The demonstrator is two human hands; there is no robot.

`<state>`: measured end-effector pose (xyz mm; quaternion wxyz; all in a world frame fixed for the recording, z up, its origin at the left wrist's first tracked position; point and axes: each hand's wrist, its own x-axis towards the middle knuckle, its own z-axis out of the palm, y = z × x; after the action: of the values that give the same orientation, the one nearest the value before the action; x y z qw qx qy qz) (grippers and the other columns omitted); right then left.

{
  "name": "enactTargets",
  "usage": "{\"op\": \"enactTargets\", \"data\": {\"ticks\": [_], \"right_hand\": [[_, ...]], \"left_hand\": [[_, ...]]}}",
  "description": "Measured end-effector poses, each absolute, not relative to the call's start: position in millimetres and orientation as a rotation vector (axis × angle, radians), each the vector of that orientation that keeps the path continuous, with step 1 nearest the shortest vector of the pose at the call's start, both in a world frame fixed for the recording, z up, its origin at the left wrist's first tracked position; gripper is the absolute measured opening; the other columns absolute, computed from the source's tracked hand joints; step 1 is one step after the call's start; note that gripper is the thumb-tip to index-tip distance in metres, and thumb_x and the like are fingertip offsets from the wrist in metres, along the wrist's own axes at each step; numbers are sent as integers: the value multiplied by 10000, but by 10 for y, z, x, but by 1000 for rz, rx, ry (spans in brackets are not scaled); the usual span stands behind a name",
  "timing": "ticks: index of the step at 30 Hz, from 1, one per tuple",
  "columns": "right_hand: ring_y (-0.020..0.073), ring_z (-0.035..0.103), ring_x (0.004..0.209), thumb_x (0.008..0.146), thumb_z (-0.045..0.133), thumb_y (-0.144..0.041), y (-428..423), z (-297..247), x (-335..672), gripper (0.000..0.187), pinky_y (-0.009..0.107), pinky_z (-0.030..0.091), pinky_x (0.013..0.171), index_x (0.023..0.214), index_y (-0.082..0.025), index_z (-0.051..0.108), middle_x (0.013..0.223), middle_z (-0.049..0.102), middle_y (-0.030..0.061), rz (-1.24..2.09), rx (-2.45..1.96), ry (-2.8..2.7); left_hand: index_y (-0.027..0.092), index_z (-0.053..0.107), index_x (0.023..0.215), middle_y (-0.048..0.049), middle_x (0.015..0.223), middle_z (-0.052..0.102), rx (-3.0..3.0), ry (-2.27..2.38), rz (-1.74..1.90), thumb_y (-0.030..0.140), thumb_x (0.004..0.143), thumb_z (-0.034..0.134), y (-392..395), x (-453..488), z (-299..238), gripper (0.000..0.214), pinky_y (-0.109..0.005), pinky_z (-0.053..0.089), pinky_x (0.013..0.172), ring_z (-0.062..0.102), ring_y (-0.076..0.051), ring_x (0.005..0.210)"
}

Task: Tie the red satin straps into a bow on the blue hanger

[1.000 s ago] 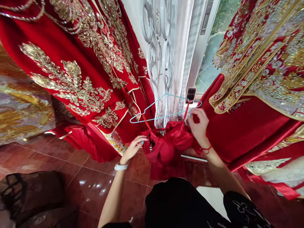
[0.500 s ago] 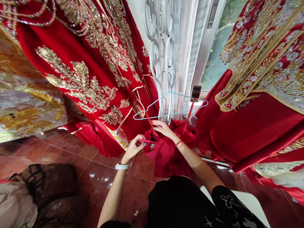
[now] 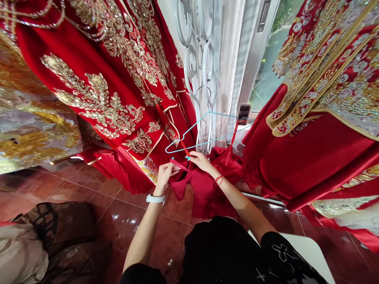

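Note:
A red satin garment point(image 3: 211, 193) hangs in front of me by thin straps from a light blue hanger point(image 3: 209, 112). My left hand point(image 3: 165, 174), closed, pinches a narrow red strap point(image 3: 181, 165) of the garment and holds it out to the left. Its far end runs into the bunched fabric. My right hand point(image 3: 200, 161) is closed at the lower end of the hanging red shoulder strap point(image 3: 184, 147), where it meets the garment. The fold there is partly hidden by the fingers.
Red robes with gold beading point(image 3: 97, 102) hang at the left, and another embroidered red robe point(image 3: 304, 157) at the right. Behind the hanger stands a white scrollwork grille point(image 3: 189, 63). Dark bags point(image 3: 63, 225) lie on the tiled floor; a white stool point(image 3: 310, 252) is beside me.
My left hand has risen and turned, lifting the narrow strap, and a flap of red cloth now hangs below it. My right hand has shifted slightly left, its fingers closer around the shoulder strap.

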<state>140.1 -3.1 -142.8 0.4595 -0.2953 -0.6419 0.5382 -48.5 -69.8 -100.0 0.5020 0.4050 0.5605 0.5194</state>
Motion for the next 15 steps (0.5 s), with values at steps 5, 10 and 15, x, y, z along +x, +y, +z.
{"op": "enactTargets", "data": {"ticks": [5, 10, 15], "right_hand": [[199, 644, 911, 850, 645, -456, -55, -1427, 1444, 303, 315, 495, 844, 943, -174, 707, 962, 719, 55, 1321, -743, -1587], [204, 644, 905, 846, 653, -452, -62, -1424, 1450, 292, 313, 492, 824, 907, -175, 726, 956, 730, 59, 1286, -755, -1587], [198, 641, 843, 862, 636, -414, -73, -1436, 1444, 270, 305, 481, 782, 906, -166, 733, 895, 734, 50, 1243, -771, -1626]], "left_hand": [[146, 732, 895, -126, 992, 779, 738, 1189, 1516, 371, 759, 765, -814, -446, -979, 264, -385, 588, 944, 732, -238, 1030], [151, 751, 933, -122, 1085, 767, 560, 1119, 1706, 194, 743, 775, -942, -330, -1019, 197, -364, 503, 1093, 678, -235, 1172], [154, 755, 1031, -131, 1154, 751, 879, 1281, 1862, 296, 638, 862, -898, -317, -974, 432, -439, 497, 1098, 667, -284, 1189]]}}
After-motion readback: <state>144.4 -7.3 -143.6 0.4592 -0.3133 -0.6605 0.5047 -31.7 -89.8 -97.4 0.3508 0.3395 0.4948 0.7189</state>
